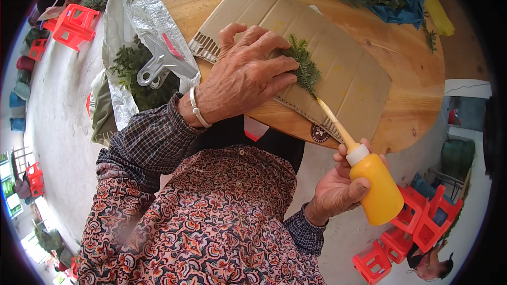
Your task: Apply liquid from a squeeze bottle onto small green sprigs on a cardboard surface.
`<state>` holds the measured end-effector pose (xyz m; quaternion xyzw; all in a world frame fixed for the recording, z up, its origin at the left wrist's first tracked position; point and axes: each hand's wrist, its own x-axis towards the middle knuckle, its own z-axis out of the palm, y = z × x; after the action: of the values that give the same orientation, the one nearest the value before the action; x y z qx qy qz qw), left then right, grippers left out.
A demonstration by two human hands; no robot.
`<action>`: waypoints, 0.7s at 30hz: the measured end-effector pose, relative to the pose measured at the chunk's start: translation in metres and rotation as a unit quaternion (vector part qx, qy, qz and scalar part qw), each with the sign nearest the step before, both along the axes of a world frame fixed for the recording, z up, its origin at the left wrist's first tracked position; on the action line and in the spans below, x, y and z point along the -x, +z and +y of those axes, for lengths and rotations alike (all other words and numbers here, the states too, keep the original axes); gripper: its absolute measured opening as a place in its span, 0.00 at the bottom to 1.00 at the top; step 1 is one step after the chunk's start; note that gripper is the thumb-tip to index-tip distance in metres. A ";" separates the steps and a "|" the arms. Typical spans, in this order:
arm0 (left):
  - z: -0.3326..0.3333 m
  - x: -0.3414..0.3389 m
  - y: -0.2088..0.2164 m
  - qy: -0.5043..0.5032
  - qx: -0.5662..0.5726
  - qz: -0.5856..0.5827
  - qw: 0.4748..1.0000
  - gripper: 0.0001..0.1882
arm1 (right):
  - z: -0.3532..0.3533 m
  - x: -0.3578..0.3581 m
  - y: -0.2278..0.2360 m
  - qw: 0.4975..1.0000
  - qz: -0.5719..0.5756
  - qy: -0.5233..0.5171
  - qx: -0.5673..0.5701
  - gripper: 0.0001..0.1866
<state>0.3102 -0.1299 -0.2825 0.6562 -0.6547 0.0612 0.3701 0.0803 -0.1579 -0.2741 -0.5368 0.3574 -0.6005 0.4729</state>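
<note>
My left hand (245, 71), a bangle at its wrist, is closed on a green conifer sprig (304, 66) above a flattened piece of corrugated cardboard (338, 58). The sprig's needles stick out past my fingertips, and its cut end points down to the right. In my right hand (343, 187) is a yellow squeeze bottle (376, 190), tilted, with a white collar and a long tapered nozzle (334, 119). The tip of that nozzle meets the stem end of the sprig. My right fingers wrap behind the bottle and are partly hidden, with the thumb across its side.
Under the cardboard is a round wooden table (417, 89). A blue bag (406, 0) of conifer greenery lies at its far edge. At the left, a large grey clip (163, 63) holds a white woven sack (124, 16) with more greenery. Red stools (422, 216) stand right and left.
</note>
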 end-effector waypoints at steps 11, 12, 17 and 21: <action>-0.001 0.001 0.001 -0.004 -0.006 -0.002 1.000 0.08 | -0.002 0.009 -0.001 1.000 -0.006 0.000 -0.010 0.34; -0.002 0.001 0.001 -0.005 -0.005 -0.003 1.000 0.08 | -0.002 0.010 -0.001 1.000 -0.007 -0.001 -0.012 0.34; -0.003 0.002 0.001 -0.006 -0.001 -0.003 1.000 0.08 | -0.001 0.013 -0.001 1.000 -0.009 -0.004 -0.016 0.34; -0.003 0.002 0.001 -0.004 0.001 -0.004 1.000 0.08 | -0.001 0.015 -0.001 1.000 -0.006 -0.009 -0.016 0.33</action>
<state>0.3078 -0.1328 -0.2816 0.6533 -0.6588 0.0630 0.3679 0.0655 -0.1592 -0.2746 -0.5224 0.3683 -0.6022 0.4784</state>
